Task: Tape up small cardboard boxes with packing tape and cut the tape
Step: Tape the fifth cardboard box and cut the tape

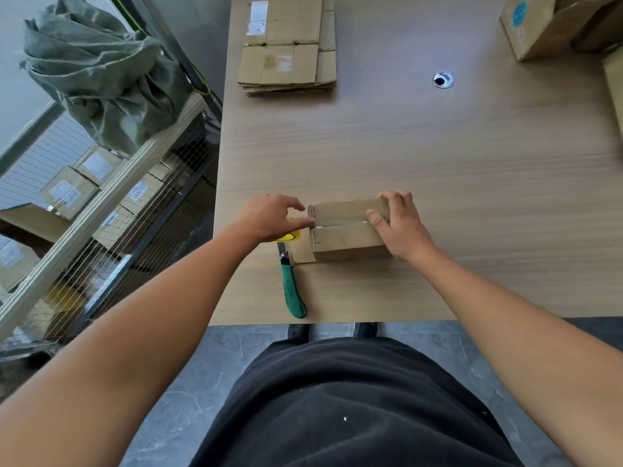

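The small cardboard box (344,237) sits on the table (472,183) close to your near edge and toward the table's left side, so you have little board between it and your body, and only a modest strip to its left before the table ends beside the wire shelf rack (101,203) with the green sack (97,72) on top. Beyond and to the right of the box the tabletop runs wide and bare as far as the cable hole (443,79), the stack of flattened cartons (290,45) at the far left, and the open carton (539,28) at the far right corner. The box's long axis runs left to right, parallel to the near edge, and its closed top seam follows that same line. Your right hand (401,227) grips the right end, fingers curled over the far side and thumb laid on top at the seam. Your left hand (269,217) holds nothing that you can see: its fingers are loosely spread and its thumb (308,224) reaches to the left end of the seam. A yellow object (292,236) lies mostly hidden beneath that hand. The green utility knife (293,288) lies just left of the box, blade end pointing away from you, handle nearly at the table's near edge.
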Action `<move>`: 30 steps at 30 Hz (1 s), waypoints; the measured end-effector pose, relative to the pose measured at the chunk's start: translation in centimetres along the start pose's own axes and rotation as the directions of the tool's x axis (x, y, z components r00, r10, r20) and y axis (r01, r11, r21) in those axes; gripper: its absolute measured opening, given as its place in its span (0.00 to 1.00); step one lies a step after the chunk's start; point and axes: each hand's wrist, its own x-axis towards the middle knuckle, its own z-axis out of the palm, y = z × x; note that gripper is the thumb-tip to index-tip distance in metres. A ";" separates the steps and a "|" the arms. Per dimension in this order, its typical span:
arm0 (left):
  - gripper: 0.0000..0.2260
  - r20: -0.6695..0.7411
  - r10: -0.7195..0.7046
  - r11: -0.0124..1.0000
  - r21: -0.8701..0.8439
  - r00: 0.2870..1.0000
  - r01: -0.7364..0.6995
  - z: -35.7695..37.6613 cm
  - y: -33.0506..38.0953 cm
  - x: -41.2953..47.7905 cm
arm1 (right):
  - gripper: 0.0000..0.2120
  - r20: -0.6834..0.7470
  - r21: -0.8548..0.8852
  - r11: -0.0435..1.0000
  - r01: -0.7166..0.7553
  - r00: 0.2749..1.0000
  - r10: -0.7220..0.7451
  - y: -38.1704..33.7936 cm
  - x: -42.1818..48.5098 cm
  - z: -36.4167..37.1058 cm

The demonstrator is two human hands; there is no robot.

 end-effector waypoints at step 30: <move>0.22 0.049 0.341 0.926 -0.188 0.939 -0.327 -0.5 -1.1 2.5 | 0.13 -0.027 -0.163 0.968 -0.193 0.981 0.191 -12.6 -11.0 18.3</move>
